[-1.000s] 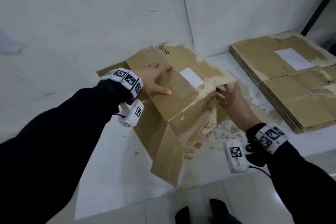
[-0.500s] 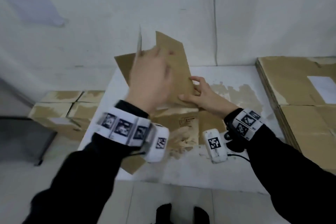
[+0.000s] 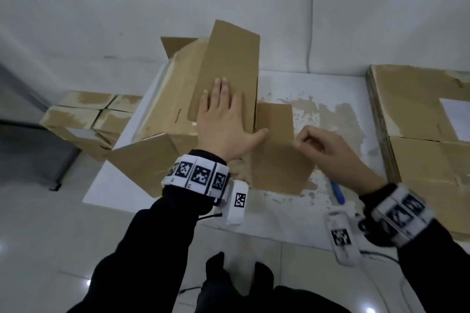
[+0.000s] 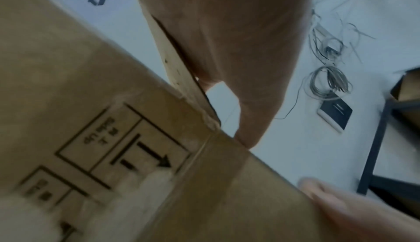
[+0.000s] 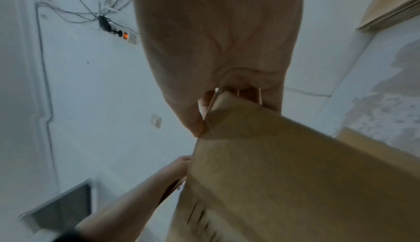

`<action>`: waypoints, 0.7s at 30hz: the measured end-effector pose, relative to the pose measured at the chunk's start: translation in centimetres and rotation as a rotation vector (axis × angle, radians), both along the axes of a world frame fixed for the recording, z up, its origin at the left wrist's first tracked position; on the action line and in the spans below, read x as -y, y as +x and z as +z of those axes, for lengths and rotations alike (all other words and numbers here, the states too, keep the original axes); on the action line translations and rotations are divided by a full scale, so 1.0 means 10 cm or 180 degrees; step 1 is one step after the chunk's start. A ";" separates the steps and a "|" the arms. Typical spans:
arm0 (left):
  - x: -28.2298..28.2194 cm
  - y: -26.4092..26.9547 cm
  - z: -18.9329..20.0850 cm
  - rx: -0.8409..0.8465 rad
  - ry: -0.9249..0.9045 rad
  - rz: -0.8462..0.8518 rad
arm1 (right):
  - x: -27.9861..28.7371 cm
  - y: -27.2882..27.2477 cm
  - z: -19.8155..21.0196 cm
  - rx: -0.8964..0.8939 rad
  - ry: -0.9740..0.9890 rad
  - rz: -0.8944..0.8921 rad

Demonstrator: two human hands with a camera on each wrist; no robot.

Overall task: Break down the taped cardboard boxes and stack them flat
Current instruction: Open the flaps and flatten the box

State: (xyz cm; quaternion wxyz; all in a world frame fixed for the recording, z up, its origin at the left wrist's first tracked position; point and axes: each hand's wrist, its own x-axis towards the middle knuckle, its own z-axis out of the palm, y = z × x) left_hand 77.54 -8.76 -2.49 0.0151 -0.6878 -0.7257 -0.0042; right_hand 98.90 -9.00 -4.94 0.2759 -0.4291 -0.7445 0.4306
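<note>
Head view, box: the partly collapsed brown cardboard box (image 3: 178, 99) lies on the white tabletop (image 3: 338, 99), its flaps splayed outward.
Head view, left hand: the left hand (image 3: 223, 119) lies flat, fingers straight and together, thumb spread, palm pressing the raised brown flap (image 3: 229, 63); judged purpose, to hold the panel steady while the other side is worked.
Head view, right hand: the right hand (image 3: 328, 150) has curled fingers pinching the edge of the near-right flap (image 3: 277, 157); judged purpose, to fold or pull that flap.
Head view, surroundings: a stack of flattened brown cardboard sheets (image 3: 419, 114) sits at the table's right end, apparently the destination; unbroken brown boxes (image 3: 84, 114) wait on the floor at left; a blue pen-like tool (image 3: 337, 193) lies near the right wrist.
Left wrist view: the palm sits against cardboard; the printed panel with arrow marks (image 4: 127, 148) lies directly below the hand.
Right wrist view: thumb and fingers (image 5: 200, 113) clamp the flap's corner; the board extends down and away from the grip.
</note>
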 end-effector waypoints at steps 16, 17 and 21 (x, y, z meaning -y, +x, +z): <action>0.51 -0.54 -0.07 0.0219 0.0182 -0.0657 | -1.40 -1.10 -0.14 0.1578 0.0774 -0.0568; 0.50 -0.54 -0.08 0.0214 0.0218 -0.0677 | -1.40 -1.02 -0.20 0.1626 0.0795 -0.0580; 0.49 -0.52 -0.12 0.0214 0.0375 -0.0759 | -1.53 -0.44 -0.37 0.1081 0.0552 -0.0833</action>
